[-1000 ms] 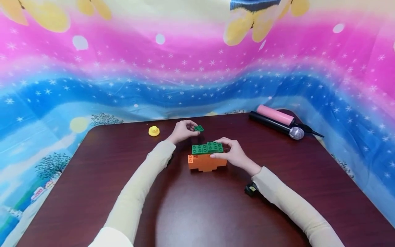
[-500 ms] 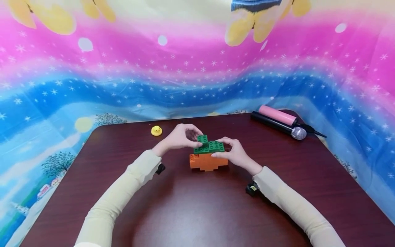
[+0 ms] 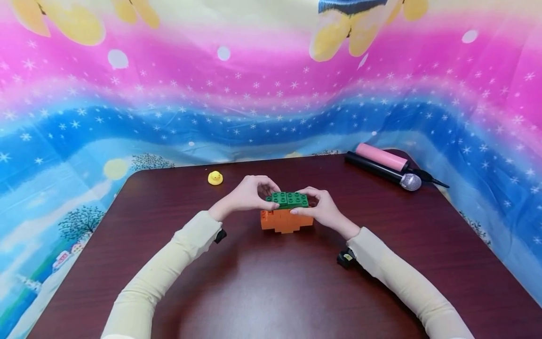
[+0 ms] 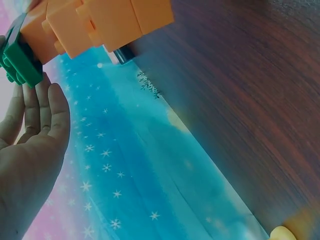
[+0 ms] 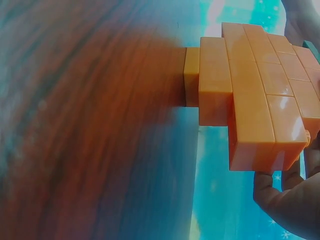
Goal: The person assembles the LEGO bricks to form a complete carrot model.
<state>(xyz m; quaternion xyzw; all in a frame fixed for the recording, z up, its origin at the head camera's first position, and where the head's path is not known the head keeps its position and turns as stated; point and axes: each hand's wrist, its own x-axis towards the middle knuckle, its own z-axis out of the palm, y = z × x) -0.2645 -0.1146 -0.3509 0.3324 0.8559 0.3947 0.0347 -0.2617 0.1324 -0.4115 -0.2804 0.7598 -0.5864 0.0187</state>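
An orange building-block build (image 3: pixel 281 221) stands on the table in the head view, narrower at its foot and topped with green bricks. My left hand (image 3: pixel 249 194) pinches a green brick (image 3: pixel 279 197) between thumb and fingers, seated on the left part of the top. At the right end, my right hand (image 3: pixel 323 209) grips the upper build, thumb in front, next to another green brick (image 3: pixel 298 199). In the left wrist view the fingertips of the left hand (image 4: pixel 37 135) meet the green bricks (image 4: pixel 25 60). Stepped orange blocks (image 5: pixel 255 95) fill the right wrist view above the right hand (image 5: pixel 295 200).
A yellow rubber duck (image 3: pixel 215 178) sits near the table's back edge, left of the build. Toward the back right lie a black microphone (image 3: pixel 383 170) and a pink cylinder (image 3: pixel 382 157). A patterned cloth (image 3: pixel 254 113) hangs behind the dark wooden table (image 3: pixel 271 282).
The left hand has brought the green brick in from the left rear and lowered it onto the build's top, beside the other green brick. The right hand has kept its hold.
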